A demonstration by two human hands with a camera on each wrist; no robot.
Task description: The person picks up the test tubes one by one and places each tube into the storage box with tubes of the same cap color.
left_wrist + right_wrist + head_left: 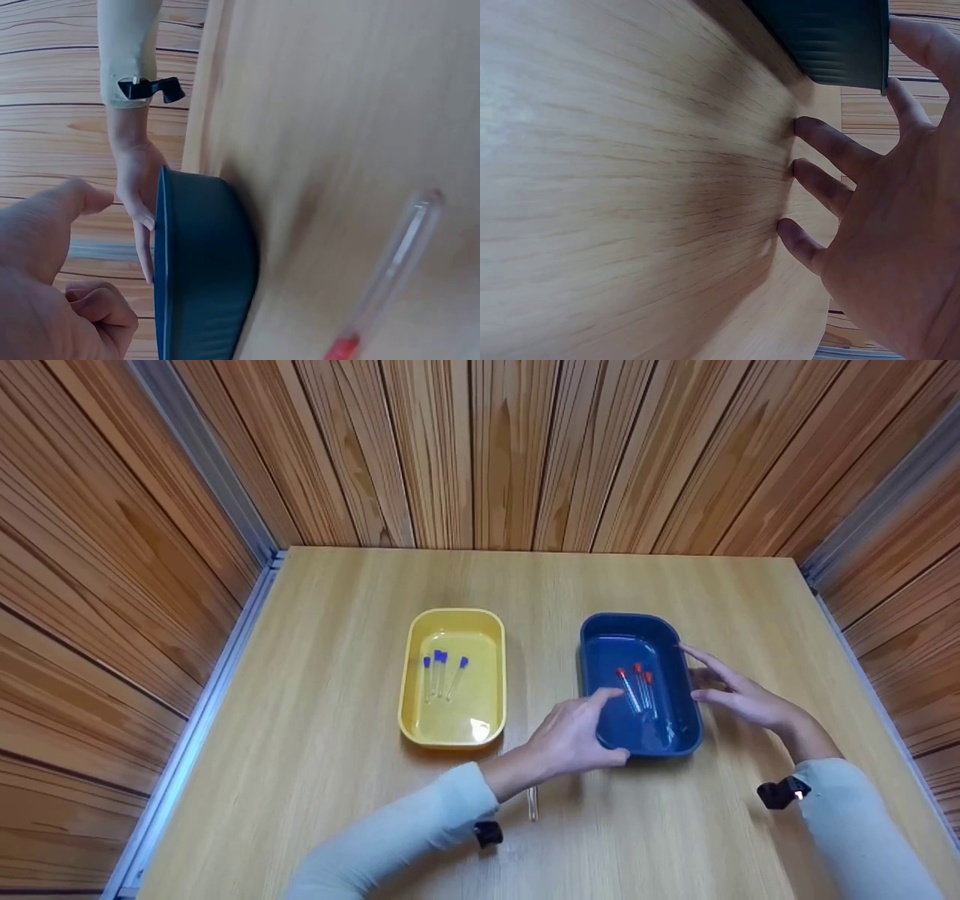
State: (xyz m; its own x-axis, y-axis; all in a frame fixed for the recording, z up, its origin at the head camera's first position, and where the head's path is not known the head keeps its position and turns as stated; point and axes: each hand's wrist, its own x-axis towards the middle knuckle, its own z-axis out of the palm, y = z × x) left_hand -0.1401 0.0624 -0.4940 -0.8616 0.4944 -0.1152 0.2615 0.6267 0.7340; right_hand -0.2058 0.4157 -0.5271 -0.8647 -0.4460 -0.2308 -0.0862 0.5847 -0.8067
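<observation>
My left hand [574, 735] hovers over the near left corner of a dark blue tray [694, 735], thumb and forefinger spread apart, nothing between them. In the tray lie several clear test tubes with red caps [637, 667]. My right hand [750, 701] is at the tray's right side, thumb and forefinger touching the rim while the other fingers [836, 146] spread beside it. Under my left forearm a clear test tube [532, 804] lies on the table; its red cap [343, 349] shows in the left wrist view but is hidden by the arm from the head.
A yellow tray [405, 712] stands left of the blue one, holding several clear test tubes with blue caps [440, 656]. Wood-plank walls [502, 457] enclose the back and both sides of the wooden table [315, 660].
</observation>
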